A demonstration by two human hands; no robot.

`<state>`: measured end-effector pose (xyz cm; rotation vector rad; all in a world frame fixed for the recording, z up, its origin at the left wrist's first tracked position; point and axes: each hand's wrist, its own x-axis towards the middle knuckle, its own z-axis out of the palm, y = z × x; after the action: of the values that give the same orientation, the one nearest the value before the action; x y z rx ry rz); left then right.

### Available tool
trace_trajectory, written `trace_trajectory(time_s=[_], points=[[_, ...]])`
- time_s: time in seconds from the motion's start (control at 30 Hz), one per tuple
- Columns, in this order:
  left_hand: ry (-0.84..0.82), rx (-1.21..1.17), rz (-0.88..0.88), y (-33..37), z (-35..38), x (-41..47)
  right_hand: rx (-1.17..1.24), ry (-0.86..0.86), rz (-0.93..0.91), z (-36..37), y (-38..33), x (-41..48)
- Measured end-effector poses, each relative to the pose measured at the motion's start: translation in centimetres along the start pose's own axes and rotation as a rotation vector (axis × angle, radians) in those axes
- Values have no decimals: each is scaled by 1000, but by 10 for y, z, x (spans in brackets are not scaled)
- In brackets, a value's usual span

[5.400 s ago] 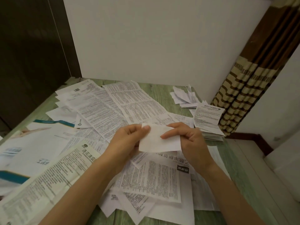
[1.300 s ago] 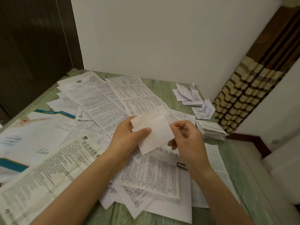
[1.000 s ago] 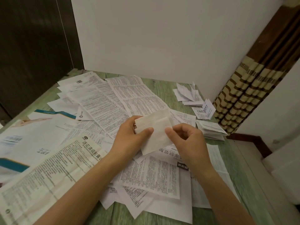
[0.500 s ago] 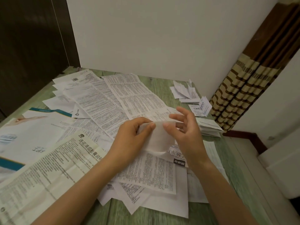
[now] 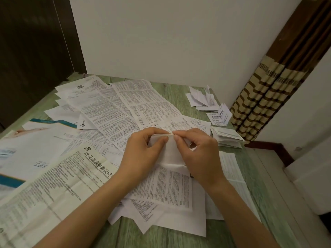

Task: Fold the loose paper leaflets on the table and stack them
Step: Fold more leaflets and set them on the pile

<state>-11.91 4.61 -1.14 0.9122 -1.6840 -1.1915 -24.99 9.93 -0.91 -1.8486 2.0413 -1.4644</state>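
At frame centre my left hand [image 5: 143, 151] and right hand [image 5: 198, 154] both pinch the white leaflet [image 5: 170, 154], thumbs close together near its top edge, I judge to line up the layers for creasing. The folded stack [image 5: 226, 138] lies middle right, within easy reach.

small white leaflet [image 5: 169, 154] folded, raised mid-table, printed loose leaflets [image 5: 107, 111] spread overlapping, folded stack [image 5: 226, 138] at right edge

A plain white wall [image 5: 170, 38] fills twelve o'clock. At ten o'clock stands a dark brown wood-grain panel [image 5: 30, 51]. At two o'clock a folded brown-and-cream striped slatted blind [image 5: 265, 97] stands upright against the wall. A dark brown skirting board [image 5: 268, 146] runs at three, and a pale grey floor [image 5: 279, 179] lies at four.
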Motion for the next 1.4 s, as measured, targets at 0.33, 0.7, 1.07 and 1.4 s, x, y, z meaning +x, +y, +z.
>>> trace_trajectory(time_s=[0.33, 0.7, 1.07, 1.4], points=[[26, 42, 35, 7, -6, 0, 268, -59, 265, -5, -9, 2], [86, -97, -47, 10, -10, 3, 438, -287, 432, -11, -15, 4], [-33, 73, 11, 7, 0, -2, 354, -55, 464, -35, 9, 19], [28, 65, 25, 1, 0, -1, 144, 620, 604, -86, 65, 30]])
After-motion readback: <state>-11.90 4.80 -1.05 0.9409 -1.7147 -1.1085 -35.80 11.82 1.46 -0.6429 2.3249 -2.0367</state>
